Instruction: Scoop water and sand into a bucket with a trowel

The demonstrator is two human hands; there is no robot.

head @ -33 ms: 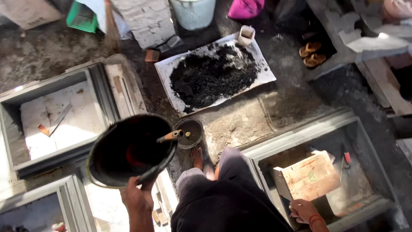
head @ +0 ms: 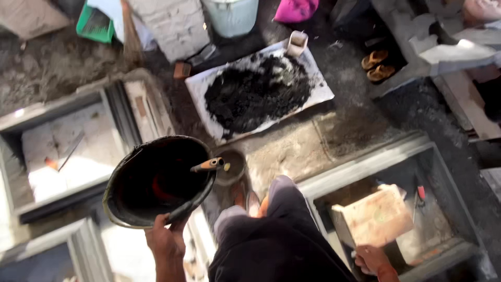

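My left hand [head: 166, 239] grips the near rim of a round black bucket [head: 151, 156], held out in front of me at the lower left. A tool with a wooden handle [head: 207, 165] sticks out over the bucket's right rim. My right hand [head: 371, 259] is low at the right, by the bottom corner of a pale wooden board [head: 377, 216] that lies inside a grey rectangular frame [head: 365, 164]. Whether it grips the board I cannot tell. My legs and sandalled feet [head: 248, 199] are in the middle.
A pile of black mix [head: 255, 94] lies on a white sheet [head: 201, 86] ahead, with a small cup [head: 297, 43] at its far edge. A small bowl [head: 233, 169] sits by my feet. More grey frames [head: 112, 102] are on the left. A pair of sandals [head: 374, 65], a pale bucket [head: 232, 15] and bricks [head: 169, 26] are further off.
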